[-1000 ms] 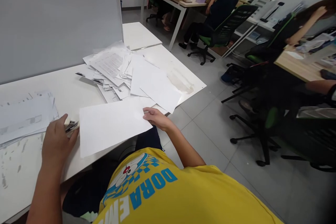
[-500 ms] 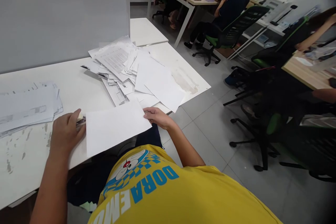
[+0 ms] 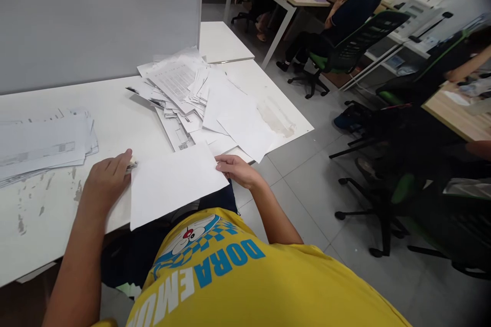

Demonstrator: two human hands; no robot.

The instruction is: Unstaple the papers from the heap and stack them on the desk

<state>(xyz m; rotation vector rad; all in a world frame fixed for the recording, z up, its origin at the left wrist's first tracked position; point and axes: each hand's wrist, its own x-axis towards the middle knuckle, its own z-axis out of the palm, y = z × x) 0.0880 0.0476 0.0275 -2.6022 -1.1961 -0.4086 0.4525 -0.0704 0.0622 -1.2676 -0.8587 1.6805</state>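
White table: two hands, one held sheet.

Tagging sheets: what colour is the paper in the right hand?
Paper sheet: plain white on its visible side; shows best in head view.

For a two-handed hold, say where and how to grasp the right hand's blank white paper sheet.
Probably pinch the sheet by its near-left corner from the left: it juts past the white table, seemingly freeing both faces, opposite the right hand.

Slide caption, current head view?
Right hand holding a white sheet, left hand gripping a small object near its opposite edge, loose papers beyond.
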